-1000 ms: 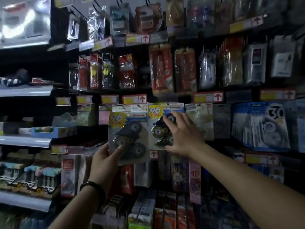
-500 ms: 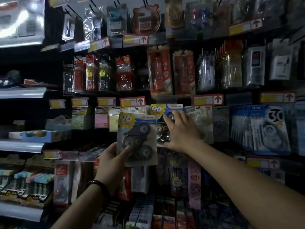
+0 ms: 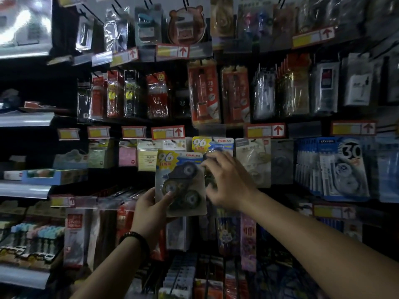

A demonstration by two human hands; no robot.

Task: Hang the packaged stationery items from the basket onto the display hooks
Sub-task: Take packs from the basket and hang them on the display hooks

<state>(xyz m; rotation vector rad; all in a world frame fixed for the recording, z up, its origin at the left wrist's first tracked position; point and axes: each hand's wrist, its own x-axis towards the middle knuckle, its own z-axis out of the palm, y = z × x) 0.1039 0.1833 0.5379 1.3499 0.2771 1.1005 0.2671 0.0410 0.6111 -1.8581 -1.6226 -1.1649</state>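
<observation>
The display wall fills the view, its rows of hooks packed edge to edge with hanging goods. Shelves jut out at the left, and a thick stack of blue packs marked "30" crowds the right. The only free room lies in front of the wall, on the person's side.

At the middle row a hung pack of correction tape sits just under the price strip, flanked closely by a pale pack on its right and yellow note pads on its left.

A matching held pack stands in front of it and slightly lower left, covering the hung pack's lower left part. Its long axis runs up and down, leaning a little, with its printed face toward the camera and the "96" header uppermost. Its top edge lies below a price tag.

The left hand, with a dark bracelet on its wrist, grips the held pack's lower left corner, thumb on the front.

The right hand reaches across with bent, spread fingers near the held pack's upper right corner and over the hung pack; whether it grips either is unclear.
</observation>
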